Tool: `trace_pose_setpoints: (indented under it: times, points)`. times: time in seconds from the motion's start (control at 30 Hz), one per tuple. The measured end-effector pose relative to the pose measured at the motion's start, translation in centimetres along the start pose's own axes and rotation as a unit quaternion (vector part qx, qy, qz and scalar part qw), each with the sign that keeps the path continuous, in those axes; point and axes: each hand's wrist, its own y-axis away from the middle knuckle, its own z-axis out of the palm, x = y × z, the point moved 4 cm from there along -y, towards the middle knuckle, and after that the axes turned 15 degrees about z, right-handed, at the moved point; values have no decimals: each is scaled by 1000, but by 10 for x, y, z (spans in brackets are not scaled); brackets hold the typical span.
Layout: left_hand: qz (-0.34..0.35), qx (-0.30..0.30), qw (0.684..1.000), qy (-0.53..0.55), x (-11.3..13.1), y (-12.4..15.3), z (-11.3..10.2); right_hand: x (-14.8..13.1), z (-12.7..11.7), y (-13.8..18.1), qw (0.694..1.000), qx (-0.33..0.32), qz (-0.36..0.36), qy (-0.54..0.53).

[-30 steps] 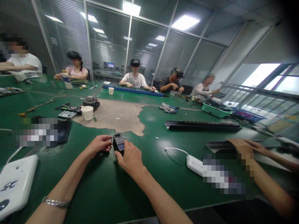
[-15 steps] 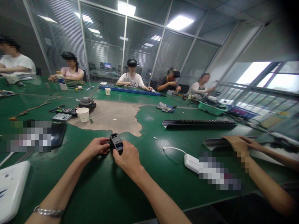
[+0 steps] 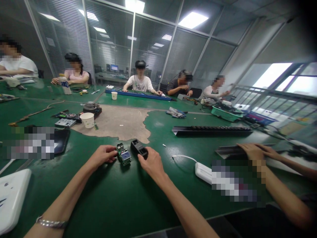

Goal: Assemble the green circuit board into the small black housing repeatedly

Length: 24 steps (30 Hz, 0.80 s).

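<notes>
In the head view, a green circuit board (image 3: 123,155) with a small bluish screen is in front of me. My left hand (image 3: 105,154) has its thumb and fingers closed at the board's left edge. Just to the right, my right hand (image 3: 153,162) grips the lower end of a black plastic housing (image 3: 138,147) with openings in its top. A narrow gap separates the housing from the board.
The green table (image 3: 104,198) carries a paper cup (image 3: 88,120), a black slotted rail (image 3: 211,131), gloves (image 3: 175,112) and a white power bank (image 3: 203,173) with a cable. At right, a co-worker's hands (image 3: 252,152) rest on another dark rail. Several people sit opposite.
The black housing has come off the circuit board and moved right with my right hand, baring the board. My left hand has stayed almost in place.
</notes>
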Motion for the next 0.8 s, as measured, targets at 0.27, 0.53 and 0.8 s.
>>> trace_pose_setpoints:
  times: [0.27,0.53,0.8]
  points:
    - [-13,18,999,-38,-3,-2,1,9,3,8,999,47,-19,5]
    - [-21,24,997,-65,-4,-5,3,14,6,8,997,28,-27,-67]
    - [-12,15,996,-83,-1,-4,4,-1,0,3,960,-42,4,-278]
